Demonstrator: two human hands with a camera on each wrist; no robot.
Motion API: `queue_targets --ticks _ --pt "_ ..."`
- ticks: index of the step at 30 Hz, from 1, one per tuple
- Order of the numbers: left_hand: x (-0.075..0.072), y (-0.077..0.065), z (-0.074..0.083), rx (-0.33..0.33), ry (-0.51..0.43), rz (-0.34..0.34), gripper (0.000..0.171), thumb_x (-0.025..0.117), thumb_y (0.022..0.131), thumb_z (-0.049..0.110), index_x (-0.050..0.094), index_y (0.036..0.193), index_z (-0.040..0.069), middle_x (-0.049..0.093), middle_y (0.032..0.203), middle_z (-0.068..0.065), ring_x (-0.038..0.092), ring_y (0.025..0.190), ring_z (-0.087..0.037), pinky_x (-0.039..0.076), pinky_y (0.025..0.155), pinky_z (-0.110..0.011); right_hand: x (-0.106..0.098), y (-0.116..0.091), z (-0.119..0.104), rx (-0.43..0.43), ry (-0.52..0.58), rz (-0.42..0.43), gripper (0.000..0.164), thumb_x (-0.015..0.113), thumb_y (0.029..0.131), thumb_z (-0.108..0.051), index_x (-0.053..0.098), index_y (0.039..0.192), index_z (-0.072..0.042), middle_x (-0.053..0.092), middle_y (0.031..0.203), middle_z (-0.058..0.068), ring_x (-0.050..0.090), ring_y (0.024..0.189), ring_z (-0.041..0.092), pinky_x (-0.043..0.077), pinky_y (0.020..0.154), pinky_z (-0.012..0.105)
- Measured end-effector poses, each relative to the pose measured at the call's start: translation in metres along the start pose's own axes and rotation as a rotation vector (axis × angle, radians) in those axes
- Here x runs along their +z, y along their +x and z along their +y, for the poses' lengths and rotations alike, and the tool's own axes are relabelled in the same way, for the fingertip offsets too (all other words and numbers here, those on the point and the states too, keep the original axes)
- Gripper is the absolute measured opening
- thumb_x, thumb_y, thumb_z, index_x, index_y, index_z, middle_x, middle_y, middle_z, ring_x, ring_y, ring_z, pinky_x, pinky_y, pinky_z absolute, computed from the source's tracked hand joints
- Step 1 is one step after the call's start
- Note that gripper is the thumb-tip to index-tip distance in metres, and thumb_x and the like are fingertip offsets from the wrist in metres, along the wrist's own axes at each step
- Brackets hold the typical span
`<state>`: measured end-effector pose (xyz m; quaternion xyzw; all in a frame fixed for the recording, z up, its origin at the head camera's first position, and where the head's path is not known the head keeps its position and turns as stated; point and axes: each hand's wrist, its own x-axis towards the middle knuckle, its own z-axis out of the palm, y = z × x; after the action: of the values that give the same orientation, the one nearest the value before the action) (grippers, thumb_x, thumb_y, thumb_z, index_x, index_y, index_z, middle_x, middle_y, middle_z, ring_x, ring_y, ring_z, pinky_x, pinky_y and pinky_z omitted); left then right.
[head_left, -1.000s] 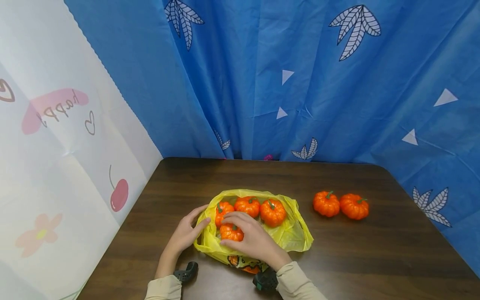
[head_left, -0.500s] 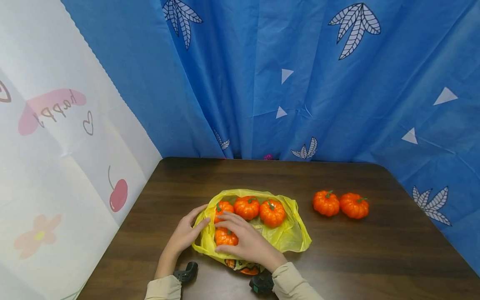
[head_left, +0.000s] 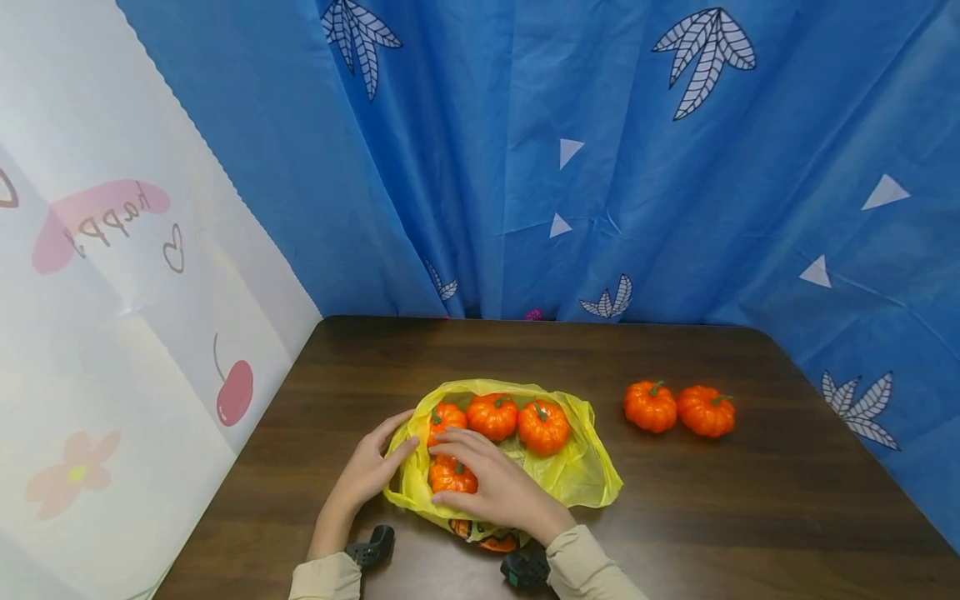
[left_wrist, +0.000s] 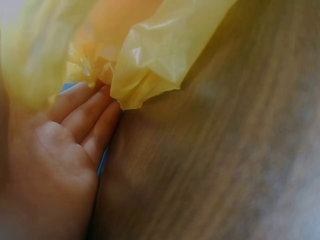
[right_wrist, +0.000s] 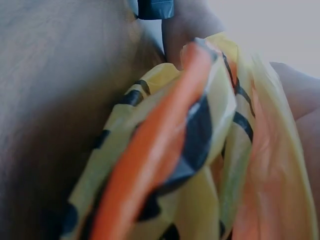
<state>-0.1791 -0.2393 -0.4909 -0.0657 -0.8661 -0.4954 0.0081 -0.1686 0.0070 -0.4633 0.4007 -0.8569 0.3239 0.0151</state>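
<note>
A yellow plastic bag [head_left: 588,467] lies on its base with its mouth spread open, orange and black print on its near side. Inside are several small orange pumpkins with green stems, among them one at the right [head_left: 543,429] and one in the middle [head_left: 492,417]. My right hand [head_left: 498,483] reaches over the near rim and holds the nearest pumpkin [head_left: 450,477] between fingers and thumb, low in the bag's left part. At the left rim my left hand [head_left: 372,465] supports the bag, its straight fingers [left_wrist: 87,115] against the plastic and the thumb over the rim.
Two more orange pumpkins, a left one [head_left: 650,407] and a right one [head_left: 707,411], sit side by side on the dark wooden table [head_left: 697,517]. A blue curtain [head_left: 525,208] hangs behind the table, a white printed sheet [head_left: 150,333] at the left.
My right hand has carried the nearest pumpkin a little left and toward me inside the bag, then stays there. The left hand has hardly moved.
</note>
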Motion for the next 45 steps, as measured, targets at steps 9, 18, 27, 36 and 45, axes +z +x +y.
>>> queue_targets --ticks 9,18,27,36,45 --pt "-0.001 0.0 0.0 -0.007 0.006 -0.005 0.056 0.064 0.102 0.039 0.052 0.151 0.014 0.053 0.153 -0.014 0.048 0.142 -0.039 0.041 0.114 -0.058 -0.009 -0.002 0.003 0.017 0.01 0.038 0.058 0.069 0.094 -0.055 0.059 0.143 -0.026 0.055 0.149 -0.009 0.046 0.144 0.017 0.041 0.117 0.049" --pt "0.0 0.0 0.0 -0.027 0.01 -0.002 0.058 0.065 0.101 0.041 0.052 0.151 0.014 0.051 0.154 -0.015 0.046 0.143 -0.04 0.038 0.116 -0.06 -0.026 -0.005 0.004 0.051 0.003 0.087 0.059 0.072 0.094 -0.05 0.06 0.144 -0.022 0.056 0.148 -0.008 0.048 0.142 0.018 0.044 0.115 0.047" --pt "0.0 0.0 0.0 -0.022 0.002 0.0 0.057 0.066 0.101 0.038 0.052 0.151 0.014 0.051 0.155 -0.015 0.045 0.144 -0.039 0.037 0.117 -0.058 -0.041 -0.008 0.01 0.042 0.007 0.158 0.056 0.074 0.094 -0.044 0.06 0.143 -0.02 0.059 0.145 -0.004 0.051 0.137 0.016 0.049 0.109 0.046" --pt "0.0 0.0 0.001 -0.03 0.003 0.001 0.057 0.065 0.101 0.039 0.052 0.151 0.014 0.051 0.155 -0.015 0.045 0.144 -0.039 0.037 0.117 -0.058 -0.056 -0.018 0.022 0.087 -0.012 0.254 0.054 0.079 0.091 -0.037 0.063 0.139 -0.017 0.061 0.144 -0.003 0.055 0.135 0.021 0.049 0.109 0.048" --pt "0.0 0.0 0.0 -0.01 -0.005 -0.002 0.056 0.065 0.102 0.035 0.051 0.151 0.013 0.051 0.155 -0.016 0.045 0.144 -0.039 0.038 0.116 -0.058 -0.075 -0.028 0.034 0.087 -0.039 0.325 0.052 0.081 0.091 -0.029 0.065 0.137 -0.011 0.063 0.141 0.001 0.057 0.132 0.024 0.049 0.108 0.049"
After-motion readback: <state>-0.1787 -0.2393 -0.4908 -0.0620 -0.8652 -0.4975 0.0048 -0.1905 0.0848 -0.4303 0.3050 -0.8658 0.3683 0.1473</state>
